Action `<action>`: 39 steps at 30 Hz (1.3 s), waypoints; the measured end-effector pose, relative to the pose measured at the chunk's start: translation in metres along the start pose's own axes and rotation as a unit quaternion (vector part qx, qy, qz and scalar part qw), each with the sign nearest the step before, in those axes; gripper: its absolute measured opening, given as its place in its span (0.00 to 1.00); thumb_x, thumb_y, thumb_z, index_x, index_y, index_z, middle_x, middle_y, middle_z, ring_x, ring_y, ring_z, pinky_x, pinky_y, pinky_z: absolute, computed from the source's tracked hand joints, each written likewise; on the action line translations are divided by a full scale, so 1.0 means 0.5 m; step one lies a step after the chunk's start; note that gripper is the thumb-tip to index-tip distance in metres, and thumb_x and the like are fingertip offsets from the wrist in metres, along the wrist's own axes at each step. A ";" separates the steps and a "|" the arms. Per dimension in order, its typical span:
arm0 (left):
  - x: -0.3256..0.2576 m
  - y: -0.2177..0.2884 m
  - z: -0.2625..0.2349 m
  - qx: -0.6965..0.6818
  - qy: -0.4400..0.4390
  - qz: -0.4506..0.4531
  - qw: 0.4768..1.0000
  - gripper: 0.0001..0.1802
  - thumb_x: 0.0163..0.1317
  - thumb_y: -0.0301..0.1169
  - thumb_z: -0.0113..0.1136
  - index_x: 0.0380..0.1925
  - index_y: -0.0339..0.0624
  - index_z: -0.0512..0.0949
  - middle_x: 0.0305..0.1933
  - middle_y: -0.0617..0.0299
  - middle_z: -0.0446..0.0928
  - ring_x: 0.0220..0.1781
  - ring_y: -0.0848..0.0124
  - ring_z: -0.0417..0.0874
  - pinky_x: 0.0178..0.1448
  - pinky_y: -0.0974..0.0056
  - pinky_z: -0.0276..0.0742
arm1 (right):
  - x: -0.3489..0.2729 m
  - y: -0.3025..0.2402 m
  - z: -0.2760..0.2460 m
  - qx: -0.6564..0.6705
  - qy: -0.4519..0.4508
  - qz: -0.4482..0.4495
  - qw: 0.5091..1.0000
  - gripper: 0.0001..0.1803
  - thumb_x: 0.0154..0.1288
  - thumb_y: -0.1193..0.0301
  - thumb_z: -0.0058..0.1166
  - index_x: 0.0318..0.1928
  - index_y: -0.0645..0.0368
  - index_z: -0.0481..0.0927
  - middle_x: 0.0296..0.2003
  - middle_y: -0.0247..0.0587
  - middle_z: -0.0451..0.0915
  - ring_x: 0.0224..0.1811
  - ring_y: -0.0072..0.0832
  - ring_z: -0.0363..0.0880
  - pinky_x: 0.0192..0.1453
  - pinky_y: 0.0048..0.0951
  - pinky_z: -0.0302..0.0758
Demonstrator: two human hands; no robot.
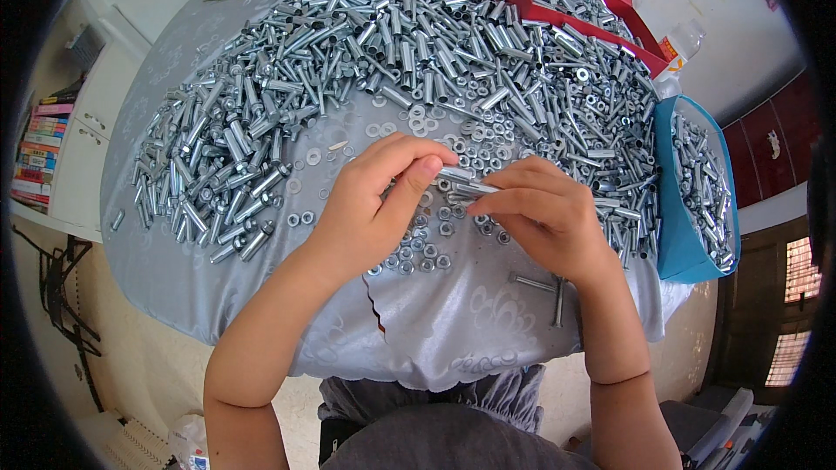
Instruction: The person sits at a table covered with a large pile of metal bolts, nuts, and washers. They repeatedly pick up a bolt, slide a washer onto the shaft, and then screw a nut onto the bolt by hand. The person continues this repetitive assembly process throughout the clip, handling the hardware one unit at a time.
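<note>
My left hand (370, 200) is closed, its thumb and forefinger pinching a shiny metal sleeve (455, 173). Right beside it, my right hand (553, 213) has its fingers closed on a slim metal bolt (475, 187), which lies close along the sleeve. My fingers partly cover both pieces, so I cannot tell whether one sits inside the other. Under and around my hands lie loose hex nuts (429, 251) and flat washers (418, 111). Two long bolts (558, 303) rest on the cloth near my right wrist.
A wide heap of sleeves and bolts (383, 30) arcs across the far side of the table. Finished-looking bolt assemblies (252, 239) lie at the left. A red box (640, 48) and a blue fabric bin (675, 244), both holding metal parts, stand at the right. A silvery tablecloth (165, 270) covers the table.
</note>
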State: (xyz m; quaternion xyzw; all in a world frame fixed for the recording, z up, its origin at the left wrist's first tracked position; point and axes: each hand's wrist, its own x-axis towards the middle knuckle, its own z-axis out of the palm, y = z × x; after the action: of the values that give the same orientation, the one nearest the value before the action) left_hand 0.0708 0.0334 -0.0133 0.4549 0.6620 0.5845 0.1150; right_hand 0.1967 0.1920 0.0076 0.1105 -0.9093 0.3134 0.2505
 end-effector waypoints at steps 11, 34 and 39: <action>0.007 -0.020 -0.016 -0.008 0.068 -0.041 0.997 0.12 0.65 0.34 0.46 0.37 0.38 0.76 0.30 0.69 0.71 0.29 0.82 0.68 0.35 0.78 0.64 | -0.002 0.002 -0.006 0.000 -0.002 0.010 1.000 0.14 0.42 0.83 0.56 0.33 0.57 0.81 0.31 0.41 0.78 0.35 0.36 0.76 0.40 0.31 0.74; -0.010 0.002 0.004 -0.128 -0.093 -0.148 0.976 0.14 0.54 0.28 0.61 0.40 0.35 0.74 0.36 0.64 0.76 0.39 0.78 0.75 0.43 0.73 0.70 | -0.006 0.007 0.015 0.043 0.015 0.038 0.998 0.10 0.45 0.82 0.57 0.32 0.58 0.80 0.32 0.42 0.78 0.35 0.37 0.76 0.39 0.31 0.73; -0.011 -0.009 0.006 -0.164 -0.072 -0.147 0.973 0.13 0.53 0.30 0.62 0.37 0.35 0.76 0.33 0.63 0.77 0.35 0.76 0.76 0.41 0.71 0.71 | -0.006 0.004 0.015 0.040 0.022 0.038 0.998 0.11 0.44 0.82 0.58 0.32 0.58 0.80 0.32 0.43 0.78 0.35 0.37 0.77 0.39 0.31 0.74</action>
State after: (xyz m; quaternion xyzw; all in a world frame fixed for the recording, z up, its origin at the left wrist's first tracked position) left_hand 0.0735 0.0318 -0.0203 0.3680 0.6067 0.6277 0.3201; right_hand 0.1955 0.1891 -0.0003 0.0794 -0.8936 0.3615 0.2540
